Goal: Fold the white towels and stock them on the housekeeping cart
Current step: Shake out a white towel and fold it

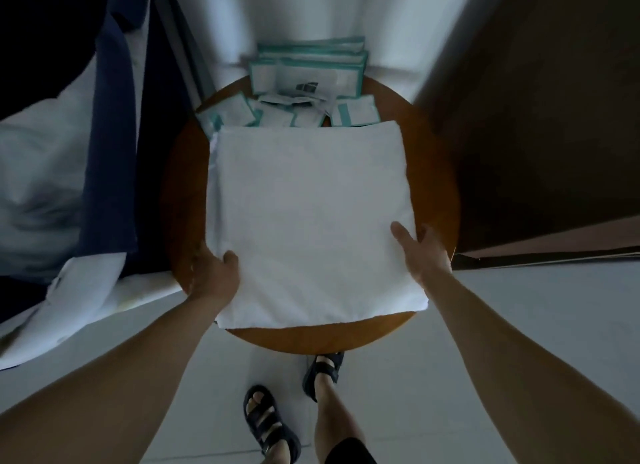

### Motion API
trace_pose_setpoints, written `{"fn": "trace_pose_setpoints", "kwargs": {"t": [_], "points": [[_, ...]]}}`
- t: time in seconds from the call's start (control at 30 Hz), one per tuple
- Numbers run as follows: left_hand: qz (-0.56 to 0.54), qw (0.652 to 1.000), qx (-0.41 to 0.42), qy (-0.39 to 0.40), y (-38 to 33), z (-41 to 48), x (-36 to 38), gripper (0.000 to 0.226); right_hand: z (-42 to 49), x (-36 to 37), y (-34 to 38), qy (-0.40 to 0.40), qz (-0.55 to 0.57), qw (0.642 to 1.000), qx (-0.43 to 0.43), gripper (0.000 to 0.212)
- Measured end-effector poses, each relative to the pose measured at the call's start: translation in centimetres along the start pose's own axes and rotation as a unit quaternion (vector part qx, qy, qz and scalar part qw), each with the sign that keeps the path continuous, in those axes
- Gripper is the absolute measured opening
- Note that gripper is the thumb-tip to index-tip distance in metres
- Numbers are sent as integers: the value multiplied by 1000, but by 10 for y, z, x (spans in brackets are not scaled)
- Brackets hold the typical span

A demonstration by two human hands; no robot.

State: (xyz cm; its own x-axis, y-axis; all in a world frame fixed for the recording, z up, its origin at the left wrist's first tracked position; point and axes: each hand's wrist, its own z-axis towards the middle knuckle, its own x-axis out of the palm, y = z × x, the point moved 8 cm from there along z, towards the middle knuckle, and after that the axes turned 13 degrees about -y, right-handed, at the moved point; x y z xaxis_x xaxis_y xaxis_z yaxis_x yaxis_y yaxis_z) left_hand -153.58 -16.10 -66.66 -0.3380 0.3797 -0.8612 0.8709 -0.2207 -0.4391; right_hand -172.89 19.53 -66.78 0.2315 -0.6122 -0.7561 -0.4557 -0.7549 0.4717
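A folded white square towel (311, 214) lies flat on the round brown wooden table (441, 186), between both hands. The left hand (214, 273) pinches its near-left edge and the right hand (422, 252) its near-right edge, thumbs on top.

one towel (311, 217), white. one round table (438, 172). two hands: left hand (215, 273), right hand (423, 252). two sandals (267, 423), one per foot. teal-edged packets (306, 77): overlapping heap, at least six, full count unclear.
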Motion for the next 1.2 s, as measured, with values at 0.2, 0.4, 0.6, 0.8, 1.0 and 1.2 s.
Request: {"fn": "trace_pose_setpoints", "kwargs": {"t": [0.2,0.4,0.6,0.8,1.0,1.2], "points": [[70,993,97,7,-5,6,3,63,-6,5,-11,-52,-149,985,-67,69],[127,983,130,0,-7,-6,5,68,-15,12,-12,-120,-232,958,-114,69],[192,883,427,-13,-53,-41,25,77,-42,21,43,-155,-280,880,-350,75],[227,874,428,36,-34,-42,61,82,-40,61,26,-62,-329,857,-392,75],[236,880,405,82,-66,-44,36,77,-47,48,40,-60,-312,869,-381,81],[176,890,419,35,-164,-27,-53,71,-71,10,136,-71,-284,859,-419,75]]}}
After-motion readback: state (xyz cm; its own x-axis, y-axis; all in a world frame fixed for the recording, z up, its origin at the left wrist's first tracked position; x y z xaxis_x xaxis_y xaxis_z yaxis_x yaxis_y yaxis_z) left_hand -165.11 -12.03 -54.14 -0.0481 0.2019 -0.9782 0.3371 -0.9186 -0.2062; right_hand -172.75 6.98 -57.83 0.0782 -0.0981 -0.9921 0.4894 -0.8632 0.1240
